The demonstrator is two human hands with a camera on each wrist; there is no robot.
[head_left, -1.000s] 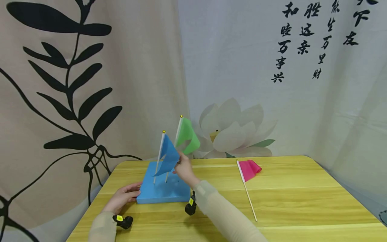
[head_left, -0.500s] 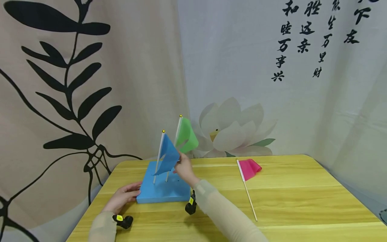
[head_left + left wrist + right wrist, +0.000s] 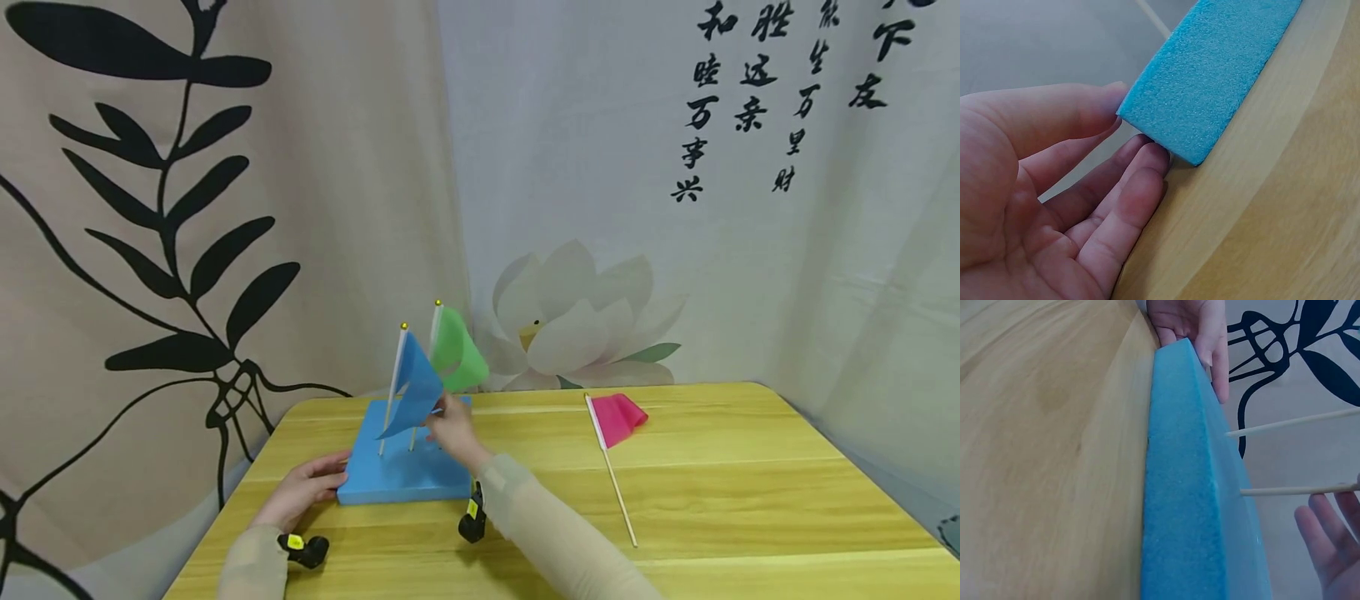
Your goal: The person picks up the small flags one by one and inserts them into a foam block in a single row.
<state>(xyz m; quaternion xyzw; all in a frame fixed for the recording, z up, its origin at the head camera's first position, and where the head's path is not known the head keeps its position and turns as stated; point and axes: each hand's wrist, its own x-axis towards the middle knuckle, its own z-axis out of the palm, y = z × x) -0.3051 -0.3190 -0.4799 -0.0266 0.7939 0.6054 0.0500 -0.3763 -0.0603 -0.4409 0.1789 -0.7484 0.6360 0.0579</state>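
I'd hold the green flag straight: right hand pinching its stick (left hand, fingers loose, touches the blue block).

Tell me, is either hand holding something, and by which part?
The right hand holds the green flag partway up its stick. The left hand touches the blue block at its left side.

Site: curtained tabletop recording corner; type of building could not be determined. Evidence: draped fabric bearing black foliage, a pale lotus and Chinese characters hung close behind a wood-grain bench; two black wrist cameras were worn.
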